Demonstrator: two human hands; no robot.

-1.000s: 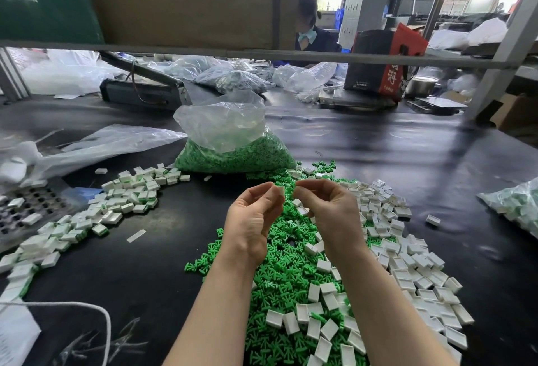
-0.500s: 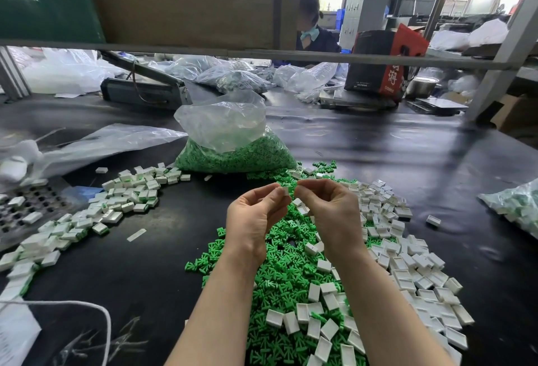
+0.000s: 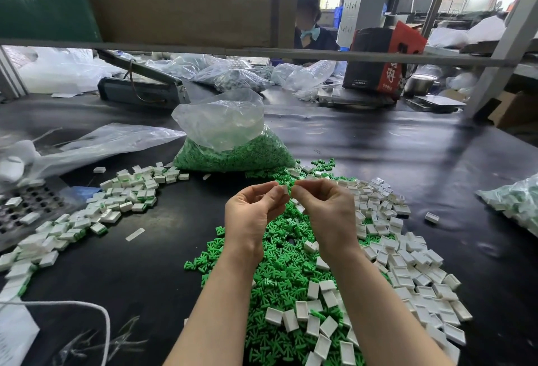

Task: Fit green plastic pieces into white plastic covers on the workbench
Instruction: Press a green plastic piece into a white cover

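Observation:
My left hand [image 3: 251, 214] and my right hand [image 3: 327, 210] meet fingertip to fingertip above the pile. Between them sits a small white cover [image 3: 284, 190] with a green piece barely showing at its edge; both hands pinch it. Below lies a heap of loose green pieces [image 3: 279, 266]. Empty white covers [image 3: 407, 266] spread to the right and front. A curved row of fitted white-and-green parts [image 3: 116, 205] lies to the left.
A clear bag of green pieces [image 3: 233, 147] stands behind the pile. A perforated metal tray [image 3: 26, 211] sits at far left, another bag of parts [image 3: 515, 202] at far right. A white cord [image 3: 96, 316] crosses the front left. Another person [image 3: 311, 28] works beyond the shelf bar.
My hands have stayed together above the pile, shifting only slightly while working the small cover between the fingertips.

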